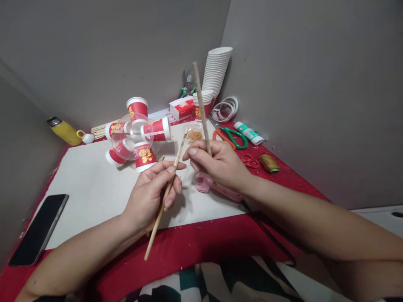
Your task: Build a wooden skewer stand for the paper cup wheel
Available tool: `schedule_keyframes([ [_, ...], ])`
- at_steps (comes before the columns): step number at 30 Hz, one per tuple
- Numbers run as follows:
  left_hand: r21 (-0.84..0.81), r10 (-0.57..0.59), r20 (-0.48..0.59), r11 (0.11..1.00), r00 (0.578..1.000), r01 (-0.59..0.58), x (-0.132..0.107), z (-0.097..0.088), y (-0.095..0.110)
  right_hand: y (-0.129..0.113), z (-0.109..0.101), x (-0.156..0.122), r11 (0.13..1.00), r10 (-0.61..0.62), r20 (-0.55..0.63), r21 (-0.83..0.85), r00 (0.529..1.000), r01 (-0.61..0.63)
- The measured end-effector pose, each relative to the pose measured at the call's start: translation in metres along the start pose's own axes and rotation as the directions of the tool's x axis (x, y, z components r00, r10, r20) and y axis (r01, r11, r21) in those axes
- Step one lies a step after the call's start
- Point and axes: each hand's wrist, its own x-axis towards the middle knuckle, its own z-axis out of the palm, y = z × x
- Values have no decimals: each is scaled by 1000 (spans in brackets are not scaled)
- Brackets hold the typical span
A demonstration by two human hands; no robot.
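Observation:
My left hand (pixel 151 195) is closed round a thin wooden stick (pixel 156 226) that slants from the lower left up toward the middle. My right hand (pixel 220 163) pinches a second wooden stick (pixel 199 100), held nearly upright with its top near the stacked cups. Both hands hover close together over a white board (pixel 91 184) on the red tablecloth (pixel 201 243). Just beyond my left hand lies a wheel of red paper cups (pixel 137 134) joined round a clear plastic lid. A pink glue gun (pixel 206 184) lies under my right hand, mostly hidden.
A black phone (pixel 39 228) lies at the left edge. A yellow bottle (pixel 64 132) stands at the back left. At the back are stacked white cups (pixel 215 69), a red box (pixel 182 108), rubber bands (pixel 195 135), scissors (pixel 233 137), a glue tube (pixel 250 133) and white coiled wire (pixel 225 109).

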Motion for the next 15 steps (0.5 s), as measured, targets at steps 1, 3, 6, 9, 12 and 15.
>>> schedule_keyframes([
  [1,1,9,-14,1000,1000,-9,1,0,0,0,0,-1,999,42,20,26,999,-42],
  [3,1,28,-31,1000,999,-28,3,-1,1,0,2,-3,992,106,65,67,992,-111],
  [6,-2,48,-22,999,999,-48,5,-3,2,0,3,-4,984,146,139,80,979,-158],
  [9,26,63,-23,998,998,-62,7,-5,2,1,5,-5,978,156,215,103,964,-181],
  [12,69,82,-30,994,996,-79,7,-7,1,2,8,-7,983,116,238,112,964,-146],
  [15,82,73,-25,994,997,-71,7,-8,0,2,10,-8,993,64,229,79,971,-84],
])
